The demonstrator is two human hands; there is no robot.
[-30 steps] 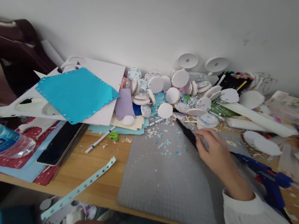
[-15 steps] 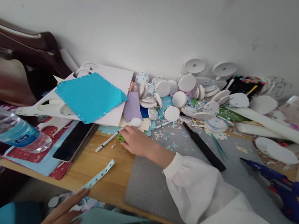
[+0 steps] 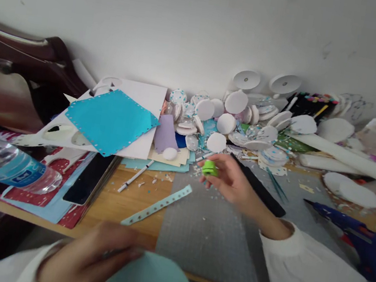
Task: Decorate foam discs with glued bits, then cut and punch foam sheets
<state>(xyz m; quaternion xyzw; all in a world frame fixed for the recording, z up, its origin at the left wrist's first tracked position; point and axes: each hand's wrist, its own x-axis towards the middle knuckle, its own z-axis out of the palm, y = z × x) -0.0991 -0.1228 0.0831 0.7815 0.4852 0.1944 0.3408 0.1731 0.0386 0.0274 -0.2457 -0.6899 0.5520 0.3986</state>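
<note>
Between the fingers of my right hand (image 3: 230, 178) is a small green craft punch (image 3: 209, 168), held above the grey cutting mat (image 3: 191, 236). My left hand (image 3: 89, 256), blurred by motion, pinches the edge of a pale teal sheet of paper (image 3: 158, 278) at the front of the table. A pale teal paper strip (image 3: 159, 206) with a row of punched holes lies partly on the wood and partly on the mat, beyond my left hand. A white pen (image 3: 135, 176) rests farther back.
White foam discs (image 3: 226, 124) and paper scraps crowd the back. A bright blue punched sheet (image 3: 111, 122) lies at left, near a phone (image 3: 87, 177) and a water bottle (image 3: 11, 164). On the right are a black-handled tool (image 3: 261, 189) and a blue glue gun (image 3: 351, 231).
My right hand has picked up the green punch and moved right. The punched strip now lies farther right on the table, and my left hand has come up with the teal sheet.
</note>
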